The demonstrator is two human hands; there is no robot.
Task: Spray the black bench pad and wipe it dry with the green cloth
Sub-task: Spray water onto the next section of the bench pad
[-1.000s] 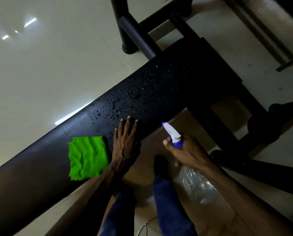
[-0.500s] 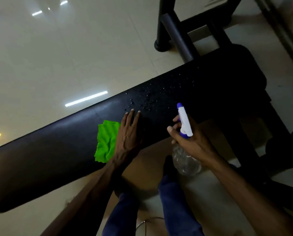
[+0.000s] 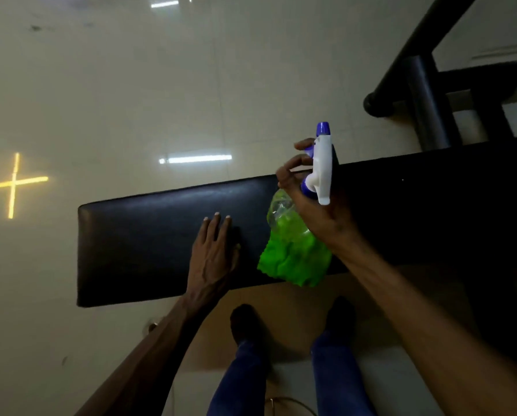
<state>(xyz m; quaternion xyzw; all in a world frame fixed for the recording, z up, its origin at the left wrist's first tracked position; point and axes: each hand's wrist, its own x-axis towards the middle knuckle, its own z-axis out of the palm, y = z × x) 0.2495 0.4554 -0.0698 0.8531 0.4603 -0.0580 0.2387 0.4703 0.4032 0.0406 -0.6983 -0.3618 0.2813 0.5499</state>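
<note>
spray bottle (image 3: pixel 284 214) and right hand (image 3: pixel 320 217) partly hide green cloth (image 3: pixel 293 259).

The floor (image 3: pixel 107 94) was pale, glossy tile, dimly lit. It mirrored white strip lights (image 3: pixel 195 159) and a yellow cross of light (image 3: pixel 13 184) near the left edge. A black metal frame (image 3: pixel 422 94) of tubes stood at the upper right. A tan mat (image 3: pixel 296 298) lay below.
</note>
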